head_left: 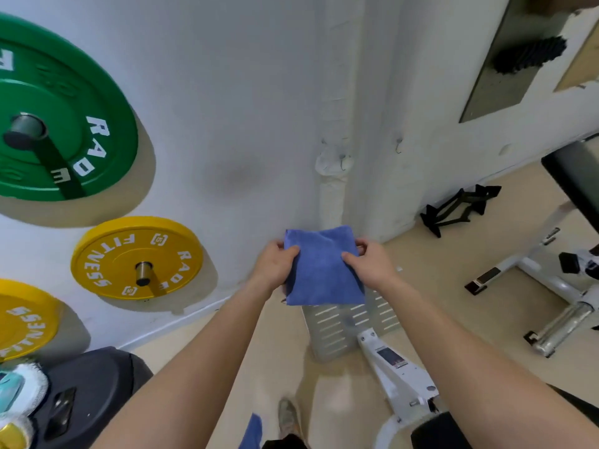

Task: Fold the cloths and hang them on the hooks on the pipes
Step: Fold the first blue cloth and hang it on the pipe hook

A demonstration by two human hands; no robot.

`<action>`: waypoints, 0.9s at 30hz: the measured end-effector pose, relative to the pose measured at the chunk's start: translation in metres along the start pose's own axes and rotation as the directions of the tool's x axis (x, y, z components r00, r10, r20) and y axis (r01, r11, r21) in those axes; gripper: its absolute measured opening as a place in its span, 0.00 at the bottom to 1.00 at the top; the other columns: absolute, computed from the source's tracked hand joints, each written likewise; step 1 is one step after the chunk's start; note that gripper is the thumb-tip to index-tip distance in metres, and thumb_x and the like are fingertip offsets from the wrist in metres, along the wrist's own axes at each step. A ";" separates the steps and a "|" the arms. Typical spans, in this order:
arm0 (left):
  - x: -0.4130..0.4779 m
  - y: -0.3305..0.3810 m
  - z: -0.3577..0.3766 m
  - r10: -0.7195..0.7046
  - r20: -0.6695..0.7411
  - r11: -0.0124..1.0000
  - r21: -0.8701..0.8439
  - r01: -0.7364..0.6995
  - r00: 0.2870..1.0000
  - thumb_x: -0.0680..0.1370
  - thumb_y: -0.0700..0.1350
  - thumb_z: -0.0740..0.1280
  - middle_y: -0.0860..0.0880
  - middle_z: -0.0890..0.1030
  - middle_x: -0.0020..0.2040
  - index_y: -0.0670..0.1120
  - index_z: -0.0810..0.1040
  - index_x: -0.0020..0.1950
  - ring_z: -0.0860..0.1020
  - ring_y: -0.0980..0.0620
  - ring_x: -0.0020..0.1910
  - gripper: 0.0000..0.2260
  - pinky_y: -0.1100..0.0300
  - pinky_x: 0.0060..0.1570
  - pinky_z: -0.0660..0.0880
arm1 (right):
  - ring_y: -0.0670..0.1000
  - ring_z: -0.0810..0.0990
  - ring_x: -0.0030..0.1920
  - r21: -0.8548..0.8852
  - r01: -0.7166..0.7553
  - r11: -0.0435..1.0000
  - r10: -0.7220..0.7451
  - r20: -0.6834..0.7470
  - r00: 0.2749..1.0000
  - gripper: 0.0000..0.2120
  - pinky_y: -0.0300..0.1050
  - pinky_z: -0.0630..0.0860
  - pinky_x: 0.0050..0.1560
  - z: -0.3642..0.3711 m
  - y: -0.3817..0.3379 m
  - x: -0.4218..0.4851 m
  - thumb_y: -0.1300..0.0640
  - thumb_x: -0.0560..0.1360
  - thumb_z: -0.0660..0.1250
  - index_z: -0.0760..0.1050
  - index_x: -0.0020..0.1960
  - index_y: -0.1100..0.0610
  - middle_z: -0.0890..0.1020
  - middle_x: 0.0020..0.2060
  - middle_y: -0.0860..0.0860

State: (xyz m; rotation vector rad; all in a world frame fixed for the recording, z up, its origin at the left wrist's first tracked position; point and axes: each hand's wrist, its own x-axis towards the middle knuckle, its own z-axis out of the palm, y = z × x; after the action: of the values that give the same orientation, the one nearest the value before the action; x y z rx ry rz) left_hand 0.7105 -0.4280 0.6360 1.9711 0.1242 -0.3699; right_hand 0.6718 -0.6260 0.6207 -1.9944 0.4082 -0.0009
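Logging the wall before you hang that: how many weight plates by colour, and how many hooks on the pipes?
Green plates: 1
Yellow plates: 2
Hooks on the pipes: 2 clearly visible
Total: 5

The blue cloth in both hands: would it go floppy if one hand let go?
Probably. The blue cloth looks soft and thin, folded flat between the left hand and right hand, so it would likely droop. It seems light, hardly slippery.
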 end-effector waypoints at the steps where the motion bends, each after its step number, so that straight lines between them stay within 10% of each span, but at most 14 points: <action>1: 0.023 0.012 0.003 0.032 0.000 0.999 0.005 -0.032 0.999 0.79 0.48 0.62 0.46 0.82 0.49 0.44 0.77 0.54 0.80 0.45 0.49 0.10 0.45 0.54 0.79 | 0.52 0.81 0.48 -0.012 0.012 1.000 -0.013 -0.025 1.000 0.14 0.37 0.70 0.39 -0.006 -0.005 0.023 0.59 0.75 0.69 0.76 0.60 0.58 0.80 0.44 0.48; 14: 0.353 0.128 0.057 0.145 0.109 0.989 -0.012 -0.145 0.983 0.80 0.48 0.64 0.49 0.78 0.52 0.45 0.73 0.63 0.77 0.49 0.49 0.13 0.56 0.48 0.72 | 0.56 0.79 0.57 -0.188 -0.036 0.982 -0.004 -0.210 0.978 0.17 0.44 0.71 0.54 -0.036 -0.042 0.348 0.51 0.81 0.61 0.73 0.68 0.54 0.81 0.59 0.54; 27: 0.533 0.120 0.153 0.045 -0.139 0.992 -0.110 -0.061 0.989 0.81 0.48 0.65 0.51 0.79 0.48 0.46 0.75 0.61 0.77 0.51 0.47 0.11 0.59 0.49 0.72 | 0.48 0.76 0.40 -0.108 -0.023 0.994 -0.002 -0.228 0.974 0.08 0.40 0.68 0.41 -0.036 0.021 0.563 0.53 0.77 0.67 0.70 0.53 0.53 0.76 0.39 0.45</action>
State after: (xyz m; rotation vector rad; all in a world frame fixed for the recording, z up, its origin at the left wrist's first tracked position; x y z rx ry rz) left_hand 1.2142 -0.6595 0.5161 1.8819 0.1757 -0.1892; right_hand 1.1895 -0.8263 0.5181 -2.1082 0.5775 -0.2070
